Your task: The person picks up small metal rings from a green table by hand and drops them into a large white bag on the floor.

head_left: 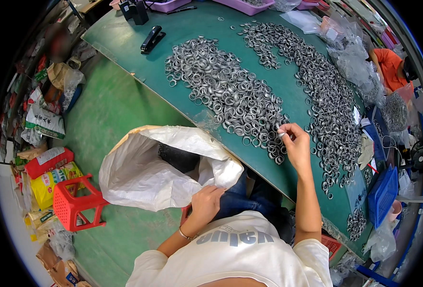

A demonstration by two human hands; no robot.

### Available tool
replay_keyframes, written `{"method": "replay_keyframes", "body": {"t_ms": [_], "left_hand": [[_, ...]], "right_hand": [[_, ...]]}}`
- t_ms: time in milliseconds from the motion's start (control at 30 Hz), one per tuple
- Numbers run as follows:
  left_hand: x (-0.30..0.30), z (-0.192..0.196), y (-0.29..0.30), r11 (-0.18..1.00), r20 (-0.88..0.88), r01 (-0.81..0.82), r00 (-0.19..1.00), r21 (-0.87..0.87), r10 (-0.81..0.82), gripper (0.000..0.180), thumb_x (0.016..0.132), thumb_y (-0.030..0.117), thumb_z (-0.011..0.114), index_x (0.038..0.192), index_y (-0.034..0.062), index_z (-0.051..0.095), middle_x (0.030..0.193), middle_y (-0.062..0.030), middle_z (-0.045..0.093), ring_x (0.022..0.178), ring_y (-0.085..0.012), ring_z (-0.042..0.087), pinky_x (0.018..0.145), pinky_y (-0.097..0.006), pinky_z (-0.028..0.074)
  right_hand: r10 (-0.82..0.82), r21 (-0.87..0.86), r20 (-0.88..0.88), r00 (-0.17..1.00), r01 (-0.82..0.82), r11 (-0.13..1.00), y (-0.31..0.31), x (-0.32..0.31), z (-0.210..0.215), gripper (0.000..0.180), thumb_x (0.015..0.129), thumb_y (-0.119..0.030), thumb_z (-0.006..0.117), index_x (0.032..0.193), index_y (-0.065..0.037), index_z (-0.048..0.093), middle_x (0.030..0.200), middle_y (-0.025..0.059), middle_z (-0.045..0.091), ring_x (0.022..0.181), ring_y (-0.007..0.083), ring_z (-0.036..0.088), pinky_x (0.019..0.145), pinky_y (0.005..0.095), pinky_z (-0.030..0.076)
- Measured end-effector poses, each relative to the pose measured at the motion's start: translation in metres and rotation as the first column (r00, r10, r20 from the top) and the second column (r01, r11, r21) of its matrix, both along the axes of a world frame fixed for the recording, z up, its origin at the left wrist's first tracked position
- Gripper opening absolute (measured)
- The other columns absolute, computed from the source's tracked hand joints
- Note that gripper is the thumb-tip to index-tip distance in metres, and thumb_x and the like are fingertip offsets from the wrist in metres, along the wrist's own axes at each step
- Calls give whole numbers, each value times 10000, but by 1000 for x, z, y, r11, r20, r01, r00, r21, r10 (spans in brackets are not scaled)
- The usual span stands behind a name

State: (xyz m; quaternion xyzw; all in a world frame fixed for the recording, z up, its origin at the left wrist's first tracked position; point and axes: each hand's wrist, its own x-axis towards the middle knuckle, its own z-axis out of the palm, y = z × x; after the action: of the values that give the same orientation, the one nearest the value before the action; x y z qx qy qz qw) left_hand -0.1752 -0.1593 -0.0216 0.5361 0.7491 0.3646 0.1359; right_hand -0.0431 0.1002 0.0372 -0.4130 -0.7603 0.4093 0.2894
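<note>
On the green desk [197, 21]: grey rings in quantity, lying as near heap [221, 91] and far heap [328, 115], a bare strip between. Item: what looks like one ring [282, 134], by the lower right part of the near heap, in the right hand [296, 143]; grip drawn to a pinch of thumb and forefinger. Item: white sack [140, 186], beside the desk's edge, mouth wide; left hand [206, 203] there, grip folded over the rim. Progress, as I judge it: well short of finished. Perhaps done: a dark mass [179, 158] in the sack, nature not certain from here. Left: both heaps, loose and plentiful. Bearing: the held ring, being round, has no long axis; its facing is too small to read. Near heap's long axis: upper left to lower right, roughly along the desk's edge. Sack's mouth: facing up, longest left to right.
</note>
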Motion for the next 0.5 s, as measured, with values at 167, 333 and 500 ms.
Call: {"method": "replay_keyframes", "body": {"t_ms": [167,333,500], "left_hand": [[-1,1,0,1000,-2,5,1000,-13,-6,136,759,38,622,866,74,698,728,-73,604,696,-263,598,566,-378,476],[0,3,1,1000,1,10,1000,-20,-10,137,761,35,618,867,70,698,730,-77,604,693,-267,597,565,-380,476],[-1,0,1,1000,-1,9,1000,-11,-9,133,753,41,662,874,68,711,726,-85,600,655,-278,595,543,-383,463]], "right_hand": [[-22,-354,-290,957,-86,931,-23,2,23,38,870,-18,640,901,2,649,795,-48,580,735,34,504,647,192,398],[84,-246,-434,897,-207,947,-41,1,40,62,861,-34,667,887,16,642,860,0,581,746,62,486,680,208,392],[154,-152,-459,875,-248,957,-53,0,52,89,832,-29,690,891,21,645,871,31,586,737,94,465,693,226,385]]}}
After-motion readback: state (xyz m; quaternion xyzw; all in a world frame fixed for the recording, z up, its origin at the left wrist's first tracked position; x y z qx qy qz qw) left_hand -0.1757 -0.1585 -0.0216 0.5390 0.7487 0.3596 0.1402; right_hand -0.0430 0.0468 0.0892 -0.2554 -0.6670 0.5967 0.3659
